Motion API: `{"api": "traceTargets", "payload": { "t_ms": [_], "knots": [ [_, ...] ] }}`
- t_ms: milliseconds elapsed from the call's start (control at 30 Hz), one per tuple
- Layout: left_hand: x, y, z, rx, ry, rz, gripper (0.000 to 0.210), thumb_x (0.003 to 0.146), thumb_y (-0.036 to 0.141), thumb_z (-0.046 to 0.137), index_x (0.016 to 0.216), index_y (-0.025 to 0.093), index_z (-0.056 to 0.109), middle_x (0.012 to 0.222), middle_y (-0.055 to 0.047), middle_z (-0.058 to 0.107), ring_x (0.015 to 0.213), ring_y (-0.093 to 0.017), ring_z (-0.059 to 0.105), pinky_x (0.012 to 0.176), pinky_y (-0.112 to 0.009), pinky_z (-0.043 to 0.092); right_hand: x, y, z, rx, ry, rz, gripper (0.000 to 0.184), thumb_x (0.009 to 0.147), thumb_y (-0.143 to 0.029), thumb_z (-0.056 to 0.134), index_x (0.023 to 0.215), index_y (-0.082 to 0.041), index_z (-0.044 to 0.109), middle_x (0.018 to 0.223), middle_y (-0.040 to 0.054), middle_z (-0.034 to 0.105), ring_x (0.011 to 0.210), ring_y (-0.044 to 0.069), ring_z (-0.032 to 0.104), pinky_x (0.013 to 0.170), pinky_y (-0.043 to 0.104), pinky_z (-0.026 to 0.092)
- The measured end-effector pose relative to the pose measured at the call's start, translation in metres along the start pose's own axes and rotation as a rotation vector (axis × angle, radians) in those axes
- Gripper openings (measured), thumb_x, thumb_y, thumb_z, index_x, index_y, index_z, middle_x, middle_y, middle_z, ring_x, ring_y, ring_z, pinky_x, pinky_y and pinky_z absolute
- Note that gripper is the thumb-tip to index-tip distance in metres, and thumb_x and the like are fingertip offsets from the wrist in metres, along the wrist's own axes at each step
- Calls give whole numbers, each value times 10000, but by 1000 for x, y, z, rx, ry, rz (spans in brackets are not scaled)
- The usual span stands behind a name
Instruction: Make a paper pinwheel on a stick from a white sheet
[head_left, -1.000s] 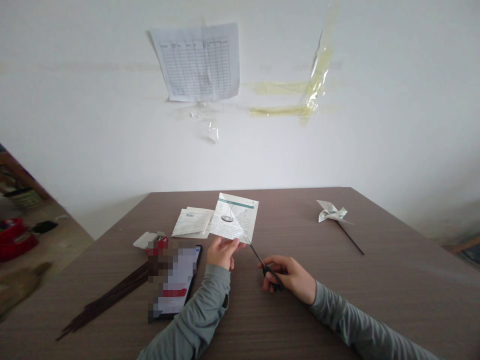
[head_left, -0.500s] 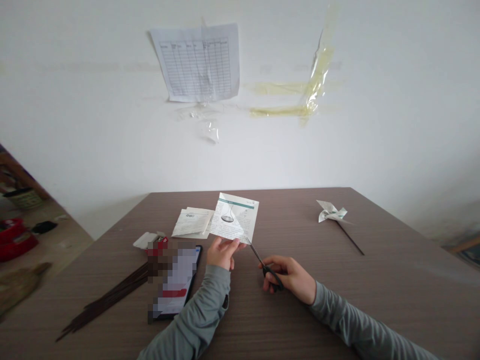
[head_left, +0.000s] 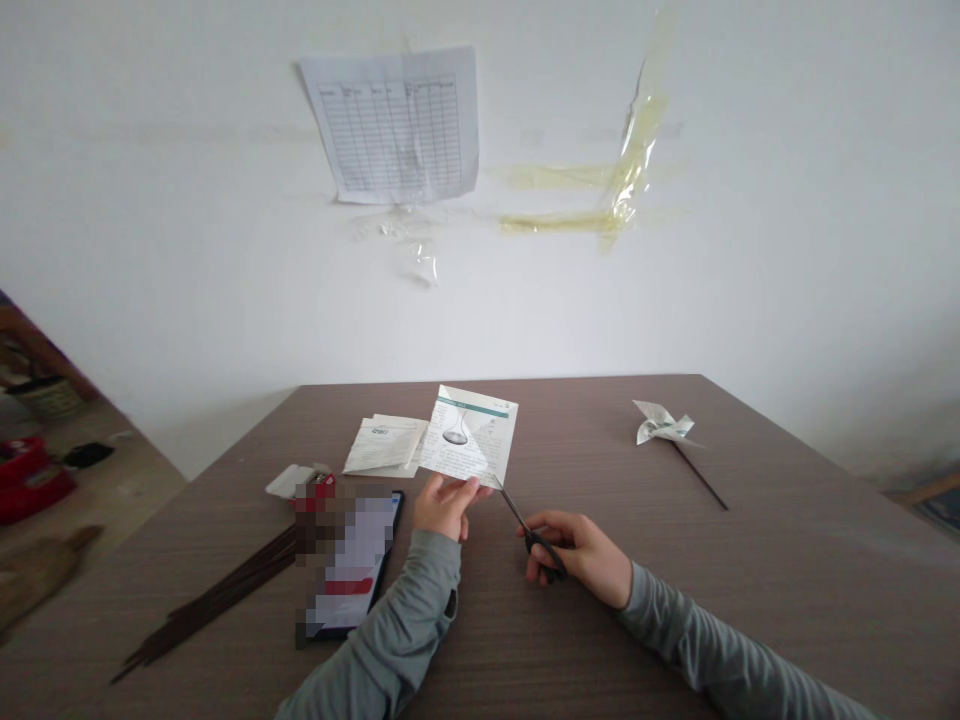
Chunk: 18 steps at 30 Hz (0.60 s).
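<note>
A square sheet of printed paper (head_left: pixel 474 436), with a green stripe and a flask drawing, is pinched along its lower edge by my left hand (head_left: pixel 444 507). Black-handled scissors (head_left: pixel 546 556) are gripped in my right hand (head_left: pixel 581 553). Their blades point up and left, and the tips meet the paper's lower right corner. Whether the blades are parted is too small to tell. Just behind and left of the held sheet lie several cut paper pieces (head_left: pixel 384 445) on the brown table (head_left: pixel 600 650).
A paper pinwheel (head_left: pixel 663 425) on a dark stick lies at the right. On the left are a phone (head_left: pixel 358 570), partly pixelated, a small red and white box (head_left: pixel 292 483) and a bundle of dark sticks (head_left: pixel 210 605). A wall with a taped chart (head_left: pixel 401 130) stands behind.
</note>
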<state>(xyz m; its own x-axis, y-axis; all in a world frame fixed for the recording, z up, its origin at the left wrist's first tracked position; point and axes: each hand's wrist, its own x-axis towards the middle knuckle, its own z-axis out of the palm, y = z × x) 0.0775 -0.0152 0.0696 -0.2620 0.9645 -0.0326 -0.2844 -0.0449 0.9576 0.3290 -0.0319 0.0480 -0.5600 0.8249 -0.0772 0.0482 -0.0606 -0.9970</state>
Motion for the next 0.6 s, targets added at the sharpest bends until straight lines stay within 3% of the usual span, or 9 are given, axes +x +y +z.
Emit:
{"api": "traceTargets", "payload": {
  "t_ms": [600],
  "knots": [
    [-3,5,5,21,33,-17,270,922,118,1032,1071,194,820,1031,-113,988,899,-294,1014,378,-132,413,0,-1,1,-12,-1,-10,820,907,-917,1024,1303,-220,852,924,80,919,770,257,789,848,450,664]
  ]
}}
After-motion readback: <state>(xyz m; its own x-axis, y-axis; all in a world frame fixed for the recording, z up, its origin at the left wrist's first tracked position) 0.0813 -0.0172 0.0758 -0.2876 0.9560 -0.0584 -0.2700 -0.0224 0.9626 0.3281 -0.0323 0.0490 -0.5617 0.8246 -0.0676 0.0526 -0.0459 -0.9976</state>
